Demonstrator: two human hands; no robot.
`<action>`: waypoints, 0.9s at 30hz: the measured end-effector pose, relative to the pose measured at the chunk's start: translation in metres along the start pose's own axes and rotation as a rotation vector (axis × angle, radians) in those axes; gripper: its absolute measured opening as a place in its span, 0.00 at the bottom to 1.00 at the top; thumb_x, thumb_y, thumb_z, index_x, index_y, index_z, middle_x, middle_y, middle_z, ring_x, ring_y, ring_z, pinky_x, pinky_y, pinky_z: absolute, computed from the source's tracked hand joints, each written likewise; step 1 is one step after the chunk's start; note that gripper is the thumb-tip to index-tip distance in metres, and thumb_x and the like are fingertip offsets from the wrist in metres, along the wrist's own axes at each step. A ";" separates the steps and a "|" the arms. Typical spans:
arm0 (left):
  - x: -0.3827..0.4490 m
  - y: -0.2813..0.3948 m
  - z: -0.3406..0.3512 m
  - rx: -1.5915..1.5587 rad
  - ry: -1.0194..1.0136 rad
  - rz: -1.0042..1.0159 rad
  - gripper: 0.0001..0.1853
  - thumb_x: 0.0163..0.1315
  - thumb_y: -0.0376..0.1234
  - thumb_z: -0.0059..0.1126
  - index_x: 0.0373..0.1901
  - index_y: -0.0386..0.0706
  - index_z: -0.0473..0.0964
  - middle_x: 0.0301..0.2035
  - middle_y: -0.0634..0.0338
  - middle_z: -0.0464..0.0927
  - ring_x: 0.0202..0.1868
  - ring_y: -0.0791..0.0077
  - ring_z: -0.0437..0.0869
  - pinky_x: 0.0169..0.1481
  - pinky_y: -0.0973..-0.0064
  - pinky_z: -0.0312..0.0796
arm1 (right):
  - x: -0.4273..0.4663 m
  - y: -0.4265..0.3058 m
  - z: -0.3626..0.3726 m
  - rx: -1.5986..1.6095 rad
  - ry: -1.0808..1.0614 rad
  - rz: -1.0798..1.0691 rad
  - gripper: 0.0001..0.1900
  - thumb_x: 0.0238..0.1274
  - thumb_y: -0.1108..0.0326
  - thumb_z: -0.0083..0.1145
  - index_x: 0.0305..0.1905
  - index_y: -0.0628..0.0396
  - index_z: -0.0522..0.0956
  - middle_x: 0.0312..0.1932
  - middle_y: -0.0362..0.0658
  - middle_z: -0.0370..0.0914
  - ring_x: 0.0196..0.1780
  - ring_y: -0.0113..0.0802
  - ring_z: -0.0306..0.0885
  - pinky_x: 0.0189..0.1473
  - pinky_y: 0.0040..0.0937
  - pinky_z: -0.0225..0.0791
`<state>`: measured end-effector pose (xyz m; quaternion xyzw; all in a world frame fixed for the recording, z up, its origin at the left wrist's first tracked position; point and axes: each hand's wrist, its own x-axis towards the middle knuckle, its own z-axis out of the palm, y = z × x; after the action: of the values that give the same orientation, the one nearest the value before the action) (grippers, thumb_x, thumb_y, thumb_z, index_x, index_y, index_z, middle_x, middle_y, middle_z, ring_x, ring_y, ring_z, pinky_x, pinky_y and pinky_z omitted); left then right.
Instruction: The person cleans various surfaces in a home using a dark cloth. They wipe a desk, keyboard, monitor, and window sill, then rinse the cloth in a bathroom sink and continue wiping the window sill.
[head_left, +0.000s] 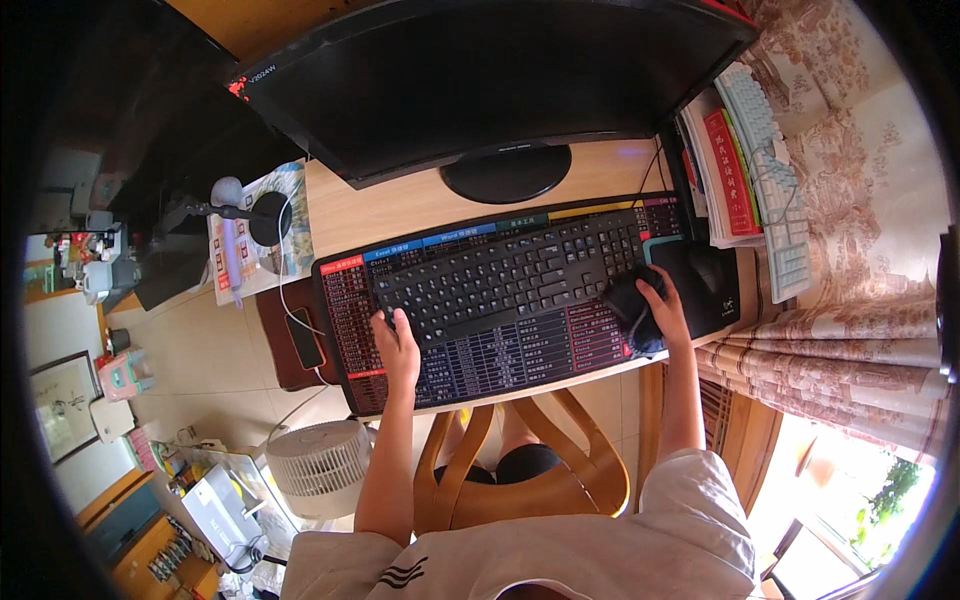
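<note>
A black keyboard (517, 274) lies at a slant across a large printed desk mat (487, 360) covered in shortcut tables. My left hand (399, 349) grips its front left corner, thumb on the near edge. At the opposite end, my right hand (664, 307) holds a dark bunched item (634, 304), apparently a cloth, against the keyboard's right corner and the mat. My fingers partly hide that item. Just right of this hand is a black mouse pad (709, 285) with a raised wrist rest. Behind the keyboard stands a monitor (487, 90) with a dark screen.
Books (727, 172) and a pale blue keyboard (772, 180) stand upright at the right by the curtain (847, 225). At left are a small stand (270, 217), a white cable and a phone (306, 339) on a brown surface. A fan (319, 465) and wooden chair (525, 495) are below.
</note>
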<state>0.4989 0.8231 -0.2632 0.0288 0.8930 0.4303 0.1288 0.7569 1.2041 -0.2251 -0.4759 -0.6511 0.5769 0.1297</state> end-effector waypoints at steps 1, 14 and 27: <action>0.004 0.013 0.003 -0.104 0.023 -0.032 0.30 0.77 0.53 0.42 0.59 0.32 0.66 0.55 0.40 0.72 0.58 0.49 0.74 0.65 0.60 0.63 | -0.002 -0.004 0.008 0.092 0.003 0.024 0.24 0.63 0.63 0.68 0.60 0.60 0.75 0.50 0.42 0.80 0.53 0.27 0.75 0.57 0.24 0.67; 0.174 0.037 0.019 0.155 0.113 0.118 0.30 0.75 0.54 0.44 0.50 0.33 0.77 0.53 0.41 0.75 0.56 0.44 0.75 0.59 0.47 0.67 | 0.083 -0.041 0.096 0.190 0.150 -0.259 0.34 0.61 0.59 0.71 0.66 0.65 0.68 0.56 0.48 0.76 0.59 0.32 0.72 0.62 0.28 0.64; -0.030 -0.062 -0.059 0.861 0.338 0.226 0.37 0.74 0.52 0.44 0.76 0.40 0.54 0.73 0.46 0.57 0.74 0.45 0.57 0.72 0.45 0.54 | -0.010 -0.034 0.136 -0.950 0.566 -0.575 0.28 0.60 0.61 0.65 0.66 0.47 0.75 0.59 0.46 0.77 0.65 0.51 0.70 0.60 0.54 0.64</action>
<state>0.5161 0.7346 -0.2700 0.1060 0.9898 0.0312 -0.0896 0.6480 1.1155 -0.2321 -0.4216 -0.8792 0.0177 0.2213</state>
